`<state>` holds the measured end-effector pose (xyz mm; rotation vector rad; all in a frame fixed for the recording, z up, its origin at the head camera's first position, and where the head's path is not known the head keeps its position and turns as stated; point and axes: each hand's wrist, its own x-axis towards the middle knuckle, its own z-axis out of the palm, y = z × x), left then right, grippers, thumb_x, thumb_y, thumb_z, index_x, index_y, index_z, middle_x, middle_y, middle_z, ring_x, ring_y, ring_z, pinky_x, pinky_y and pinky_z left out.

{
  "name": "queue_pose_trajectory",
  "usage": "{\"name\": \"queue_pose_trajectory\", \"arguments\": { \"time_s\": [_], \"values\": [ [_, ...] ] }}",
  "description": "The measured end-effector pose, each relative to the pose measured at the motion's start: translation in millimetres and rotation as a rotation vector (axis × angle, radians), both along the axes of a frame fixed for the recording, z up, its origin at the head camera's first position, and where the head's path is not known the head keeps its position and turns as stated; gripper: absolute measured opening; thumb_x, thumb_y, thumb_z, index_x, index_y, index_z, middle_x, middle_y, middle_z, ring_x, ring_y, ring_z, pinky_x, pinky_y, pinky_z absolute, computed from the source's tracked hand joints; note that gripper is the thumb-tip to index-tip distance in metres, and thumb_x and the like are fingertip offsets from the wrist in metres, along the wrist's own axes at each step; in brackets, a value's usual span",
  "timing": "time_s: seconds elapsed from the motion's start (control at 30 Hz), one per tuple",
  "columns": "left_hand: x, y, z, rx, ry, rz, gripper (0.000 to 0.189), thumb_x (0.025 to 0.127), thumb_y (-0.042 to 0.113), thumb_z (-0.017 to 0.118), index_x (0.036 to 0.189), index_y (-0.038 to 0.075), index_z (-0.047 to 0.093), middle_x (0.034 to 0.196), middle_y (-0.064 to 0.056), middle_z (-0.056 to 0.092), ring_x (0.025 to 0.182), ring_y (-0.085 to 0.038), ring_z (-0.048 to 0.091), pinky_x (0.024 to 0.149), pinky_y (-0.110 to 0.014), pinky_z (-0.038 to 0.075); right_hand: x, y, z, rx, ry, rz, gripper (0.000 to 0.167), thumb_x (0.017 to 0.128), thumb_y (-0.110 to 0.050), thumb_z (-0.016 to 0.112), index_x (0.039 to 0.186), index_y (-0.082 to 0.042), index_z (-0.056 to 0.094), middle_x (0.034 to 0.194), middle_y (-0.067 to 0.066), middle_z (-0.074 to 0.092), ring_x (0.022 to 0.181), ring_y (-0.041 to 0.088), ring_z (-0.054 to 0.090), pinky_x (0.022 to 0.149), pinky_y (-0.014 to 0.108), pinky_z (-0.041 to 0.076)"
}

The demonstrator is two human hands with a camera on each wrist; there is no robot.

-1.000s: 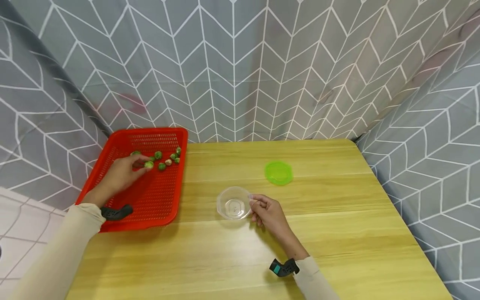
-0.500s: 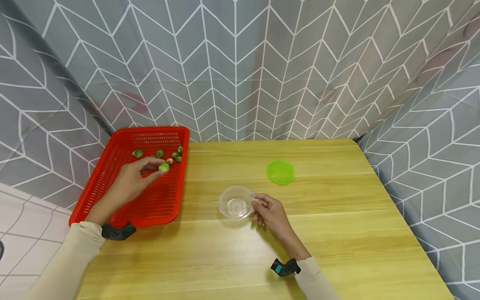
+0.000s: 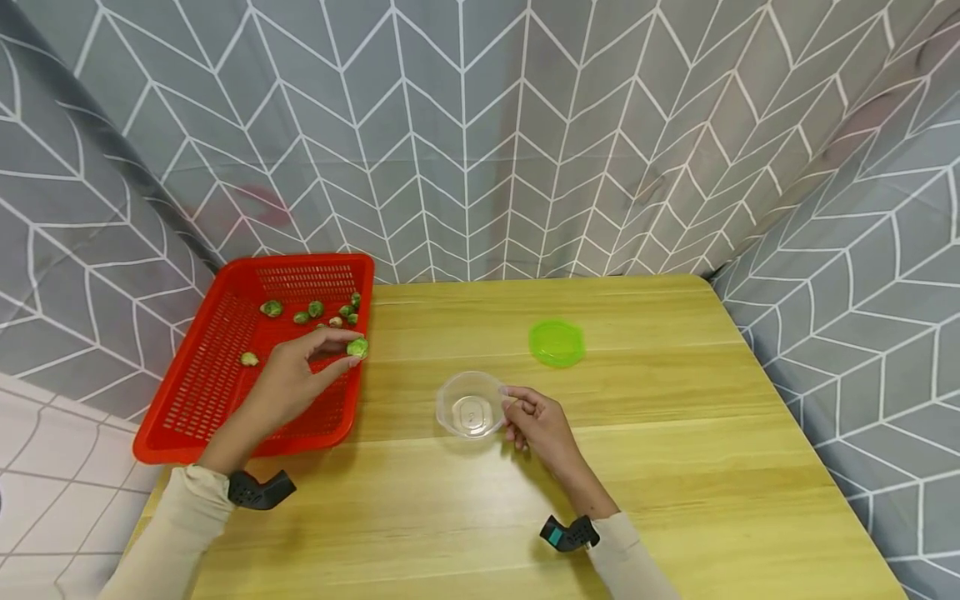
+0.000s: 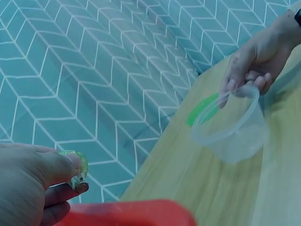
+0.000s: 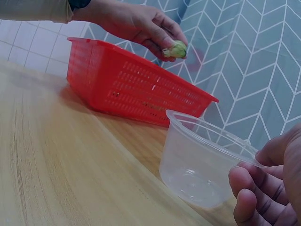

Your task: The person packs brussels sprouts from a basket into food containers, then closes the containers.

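Observation:
My left hand [image 3: 288, 379] pinches a green Brussels sprout [image 3: 357, 347] between thumb and fingertips. In the right wrist view the Brussels sprout [image 5: 176, 50] is held above the rim of the red basket [image 5: 136, 87]. Several more sprouts [image 3: 316, 309] lie inside the basket [image 3: 348, 417], mostly toward its far right corner, with a small one [image 3: 249, 359] near the left wall. On the table my right hand [image 3: 542, 425] pinches the rim of a clear plastic tub [image 3: 471, 407]. Nothing shows inside the tub.
A translucent green lid [image 3: 557, 343] lies on the wooden table [image 3: 675, 400], behind and right of the tub. Patterned grey curtains [image 3: 465, 142] hang close along the table's back and right side. White tiles [image 3: 52, 475] show at the lower left.
My left hand has carried the Brussels sprout up and rightward, from inside the basket to its right edge. My right hand still holds the tub in the same spot.

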<state>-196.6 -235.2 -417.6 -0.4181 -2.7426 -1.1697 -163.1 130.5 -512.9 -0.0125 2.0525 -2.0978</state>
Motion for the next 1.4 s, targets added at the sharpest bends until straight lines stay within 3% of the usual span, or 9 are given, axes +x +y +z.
{"name": "queue_pose_trajectory", "arguments": {
  "time_s": [0.17, 0.43, 0.63, 0.87, 1.07, 1.4],
  "values": [
    [5.6, 11.6, -0.8, 0.009, -0.006, -0.022, 0.040, 0.090, 0.027, 0.077, 0.128, 0.024, 0.067, 0.111, 0.006, 0.073, 0.103, -0.017, 0.070, 0.087, -0.040, 0.057, 0.0, -1, 0.6, -0.002, -0.005, 0.003, 0.032, 0.100, -0.014, 0.064, 0.130, -0.002, 0.063, 0.081, 0.016, 0.066, 0.055, 0.018, 0.058, 0.047, 0.022, 0.047],
    [11.2, 31.7, -2.9, 0.022, 0.031, -0.117, 0.040, 0.089, 0.019, 0.078, 0.127, 0.018, 0.067, 0.112, 0.003, 0.073, 0.102, -0.016, 0.069, 0.090, -0.044, 0.056, 0.1, -3, -0.3, -0.027, 0.003, 0.000, 0.033, 0.100, -0.010, 0.063, 0.131, 0.002, 0.062, 0.079, 0.014, 0.066, 0.054, 0.017, 0.058, 0.046, 0.022, 0.046],
    [12.6, 47.5, -11.9, 0.031, 0.036, -0.165, 0.039, 0.089, 0.019, 0.078, 0.127, 0.018, 0.067, 0.112, 0.007, 0.072, 0.103, -0.010, 0.068, 0.092, -0.040, 0.056, 0.7, -4, -0.7, -0.040, -0.008, 0.004, 0.036, 0.100, -0.011, 0.063, 0.132, 0.004, 0.060, 0.079, 0.012, 0.066, 0.056, 0.014, 0.059, 0.048, 0.021, 0.048],
    [12.4, 64.5, -19.5, 0.060, 0.053, -0.193, 0.037, 0.087, 0.011, 0.080, 0.123, 0.011, 0.070, 0.111, 0.004, 0.073, 0.101, -0.013, 0.070, 0.093, -0.040, 0.056, 2.4, -4, 0.0, -0.057, -0.015, 0.005, 0.036, 0.100, -0.012, 0.064, 0.132, 0.002, 0.060, 0.080, 0.012, 0.066, 0.058, 0.016, 0.061, 0.050, 0.022, 0.050],
    [11.2, 79.0, -27.2, 0.078, 0.070, -0.219, 0.035, 0.086, 0.007, 0.080, 0.120, 0.012, 0.071, 0.110, 0.001, 0.074, 0.100, -0.016, 0.071, 0.091, -0.039, 0.057, 2.7, -5, 0.0, -0.060, -0.005, 0.006, 0.036, 0.100, -0.011, 0.064, 0.132, 0.003, 0.059, 0.080, 0.012, 0.066, 0.058, 0.014, 0.061, 0.050, 0.022, 0.051],
    [11.0, 105.5, -39.9, 0.030, 0.127, -0.274, 0.033, 0.085, 0.011, 0.081, 0.117, 0.012, 0.072, 0.108, 0.003, 0.074, 0.097, -0.015, 0.071, 0.088, -0.036, 0.058, 4.6, -6, -1.7, -0.066, -0.006, 0.002, 0.035, 0.100, -0.012, 0.063, 0.133, 0.000, 0.060, 0.079, 0.010, 0.066, 0.058, 0.016, 0.061, 0.051, 0.023, 0.052]
  ]
}}
